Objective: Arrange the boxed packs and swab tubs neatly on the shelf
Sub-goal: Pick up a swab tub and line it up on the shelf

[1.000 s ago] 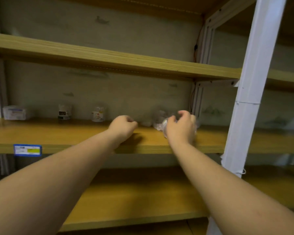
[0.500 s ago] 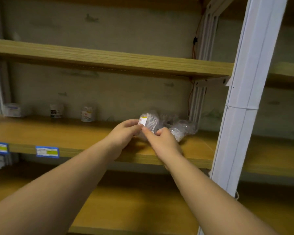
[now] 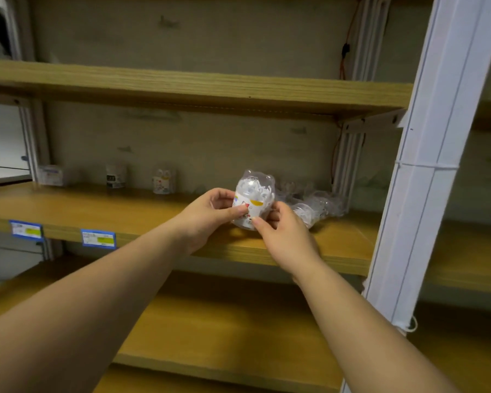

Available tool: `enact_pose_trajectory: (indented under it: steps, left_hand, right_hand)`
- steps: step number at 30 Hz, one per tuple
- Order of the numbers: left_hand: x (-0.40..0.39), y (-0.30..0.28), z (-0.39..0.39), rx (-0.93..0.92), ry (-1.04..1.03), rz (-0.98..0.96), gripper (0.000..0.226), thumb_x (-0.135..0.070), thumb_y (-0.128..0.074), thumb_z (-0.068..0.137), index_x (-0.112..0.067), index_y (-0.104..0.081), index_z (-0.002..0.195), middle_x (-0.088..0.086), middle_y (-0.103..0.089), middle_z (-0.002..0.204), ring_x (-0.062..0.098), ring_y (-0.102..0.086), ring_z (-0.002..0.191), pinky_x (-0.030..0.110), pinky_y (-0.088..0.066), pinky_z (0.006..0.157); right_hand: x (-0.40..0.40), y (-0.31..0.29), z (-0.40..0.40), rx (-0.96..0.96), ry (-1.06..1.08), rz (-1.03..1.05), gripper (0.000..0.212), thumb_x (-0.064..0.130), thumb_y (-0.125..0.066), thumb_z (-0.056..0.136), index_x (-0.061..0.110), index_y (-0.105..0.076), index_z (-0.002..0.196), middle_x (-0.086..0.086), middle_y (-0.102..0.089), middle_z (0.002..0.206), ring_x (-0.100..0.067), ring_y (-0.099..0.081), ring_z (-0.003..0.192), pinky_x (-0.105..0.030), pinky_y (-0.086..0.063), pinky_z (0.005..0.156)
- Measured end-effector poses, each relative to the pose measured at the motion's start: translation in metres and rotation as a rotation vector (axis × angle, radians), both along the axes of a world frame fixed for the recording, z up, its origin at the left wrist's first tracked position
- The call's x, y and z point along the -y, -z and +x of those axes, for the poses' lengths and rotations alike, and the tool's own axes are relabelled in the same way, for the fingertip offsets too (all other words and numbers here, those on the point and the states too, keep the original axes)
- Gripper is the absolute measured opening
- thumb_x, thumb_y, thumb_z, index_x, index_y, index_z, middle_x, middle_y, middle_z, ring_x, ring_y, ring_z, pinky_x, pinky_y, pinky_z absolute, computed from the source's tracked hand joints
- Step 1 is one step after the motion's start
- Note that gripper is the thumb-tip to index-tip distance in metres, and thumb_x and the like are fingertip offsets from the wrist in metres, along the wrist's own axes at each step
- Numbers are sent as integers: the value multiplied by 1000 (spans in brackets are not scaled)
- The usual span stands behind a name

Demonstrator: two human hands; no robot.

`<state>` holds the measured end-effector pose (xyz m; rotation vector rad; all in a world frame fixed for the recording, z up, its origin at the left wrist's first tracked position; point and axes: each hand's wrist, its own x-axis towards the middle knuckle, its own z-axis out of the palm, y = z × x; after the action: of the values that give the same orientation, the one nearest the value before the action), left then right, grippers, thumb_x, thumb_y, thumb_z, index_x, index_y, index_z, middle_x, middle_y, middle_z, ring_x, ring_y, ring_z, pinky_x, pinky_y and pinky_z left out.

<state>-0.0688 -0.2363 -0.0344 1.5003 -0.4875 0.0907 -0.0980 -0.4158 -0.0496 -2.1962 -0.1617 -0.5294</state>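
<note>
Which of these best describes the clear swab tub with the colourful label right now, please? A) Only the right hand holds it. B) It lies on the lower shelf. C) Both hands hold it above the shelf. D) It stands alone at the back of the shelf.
C: the left hand and the right hand both grip the swab tub, which is raised above the shelf in front of the loose tubs.

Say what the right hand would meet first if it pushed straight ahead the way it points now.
The swab tub it already grips together with the left hand. Past that, probably the shelf's back wall; the toppled clear tubs seem to lie just right of that line, though depth is unclear.
</note>
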Motion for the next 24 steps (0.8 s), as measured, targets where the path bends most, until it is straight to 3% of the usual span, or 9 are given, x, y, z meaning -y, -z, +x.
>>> enact_pose_trajectory:
  steps: [4,7,9,12,19,21,24]
  left_hand:
    - [3,-7,-6,-48,32,25,61,-16,-81,73,-2,-59,128,17,-72,119,28,-69,110,36,-55,98]
    - [-4,-15,-12,-116,87,129,51,-19,-80,82,-2,-63,127,17,-72,121,33,-66,118,45,-48,108]
    - [-18,-19,-17,-144,87,172,45,-18,-77,85,-3,-65,126,17,-72,120,33,-67,117,47,-47,109]
    - [-61,-22,-23,-121,65,186,42,-14,-75,88,-2,-64,126,17,-72,120,32,-67,116,45,-48,108]
    - [-200,-27,2,-33,-37,263,54,-31,-80,77,-11,-66,125,4,-75,117,20,-70,113,34,-51,102]
    - [-228,-20,18,-18,-28,269,57,-36,-82,74,-15,-67,124,0,-76,114,18,-71,110,38,-51,104]
    - [-247,-5,39,-12,41,249,50,-26,-82,78,-11,-68,123,5,-77,112,22,-72,107,41,-54,101]
  right_hand:
    - [2,1,0,1,-81,118,71,78,-56,63,44,-45,125,19,-67,121,-5,-65,108,-42,-55,91]
    - [-2,-5,-4,-24,-118,171,81,75,-65,62,37,-48,131,16,-67,125,-7,-65,110,-43,-55,94]
    - [-12,-10,-7,-52,-158,220,72,57,-75,74,30,-51,136,11,-66,129,-9,-64,114,-42,-54,98]
    - [-48,-16,-11,-41,-226,238,55,35,-77,85,25,-55,135,6,-66,129,-11,-63,115,-40,-54,99]
    - [-189,-27,16,-73,-268,268,48,20,-74,89,12,-59,133,-2,-67,130,-13,-64,116,-38,-51,104]
    - [-215,-23,27,-66,-240,277,45,17,-74,89,11,-61,131,-3,-69,127,-11,-67,111,-34,-52,102]
    - [-233,-14,36,-52,-166,209,39,18,-76,86,18,-64,123,6,-71,119,-4,-68,102,-26,-55,95]
